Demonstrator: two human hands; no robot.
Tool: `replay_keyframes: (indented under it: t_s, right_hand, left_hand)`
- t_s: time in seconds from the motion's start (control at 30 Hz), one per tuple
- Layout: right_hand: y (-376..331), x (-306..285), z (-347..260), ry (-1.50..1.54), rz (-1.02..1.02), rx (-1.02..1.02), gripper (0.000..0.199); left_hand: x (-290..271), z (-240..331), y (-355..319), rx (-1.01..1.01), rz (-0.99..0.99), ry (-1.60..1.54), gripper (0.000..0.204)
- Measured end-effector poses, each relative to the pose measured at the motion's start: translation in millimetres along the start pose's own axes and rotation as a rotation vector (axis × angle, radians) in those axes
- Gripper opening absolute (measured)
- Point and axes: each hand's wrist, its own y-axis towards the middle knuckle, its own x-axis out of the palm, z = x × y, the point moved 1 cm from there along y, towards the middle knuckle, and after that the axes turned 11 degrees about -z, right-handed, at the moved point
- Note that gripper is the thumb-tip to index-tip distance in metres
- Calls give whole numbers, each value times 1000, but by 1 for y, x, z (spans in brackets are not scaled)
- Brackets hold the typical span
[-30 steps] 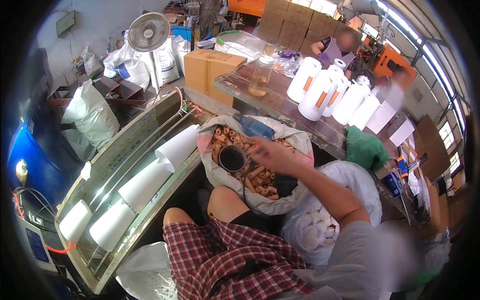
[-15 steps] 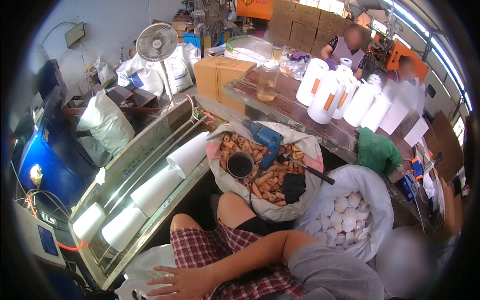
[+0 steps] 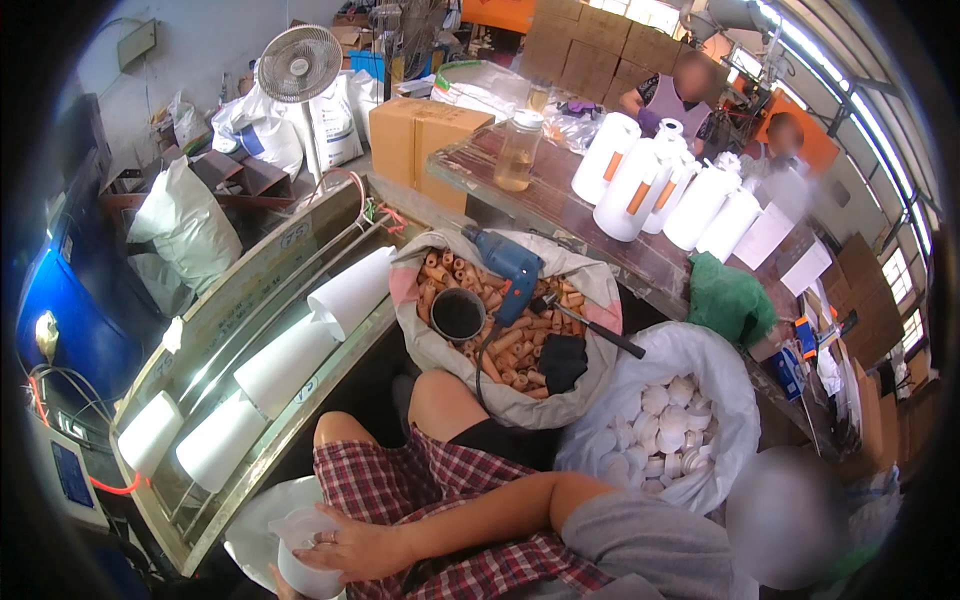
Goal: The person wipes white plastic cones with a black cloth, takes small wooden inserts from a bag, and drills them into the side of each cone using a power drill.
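Observation:
A white plastic jug-like piece (image 3: 312, 570) with a flared, spout-like rim is in my lap at the lower edge. My right hand (image 3: 350, 548), a ring on one finger, is closed around its side from the right. Only a sliver of my left hand (image 3: 284, 584) shows, its fingers against the piece's lower left side. Behind it lies a pale white bag or tub (image 3: 262, 515), partly covered. Beyond my knees, a sack (image 3: 408, 345) of short tan wooden handles bears a blue electric drill (image 3: 512, 268), a dark cup (image 3: 458, 313) and a black-handled tool (image 3: 612, 338).
A wooden trough (image 3: 270, 425) at left carries several white cylinders (image 3: 288, 365). White caps (image 3: 668, 420) fill a plastic bag at right. Several white thermos jugs (image 3: 630, 190) stand on a worn table (image 3: 470, 160), with a green cloth (image 3: 728, 298) at its edge. Two people (image 3: 680, 105) sit beyond.
My right hand, spread flat over a white thing before, is now closed on the white piece. Fingers of my left hand have come into view. The whole view has shifted slightly.

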Motion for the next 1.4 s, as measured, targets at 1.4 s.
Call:
replay_keyframes:
  t_s: [1.4]
  right_hand:
    - [-16,-31,160,583,442,528,26]
  left_hand:
    - [63,282,401,805,514,394,50]
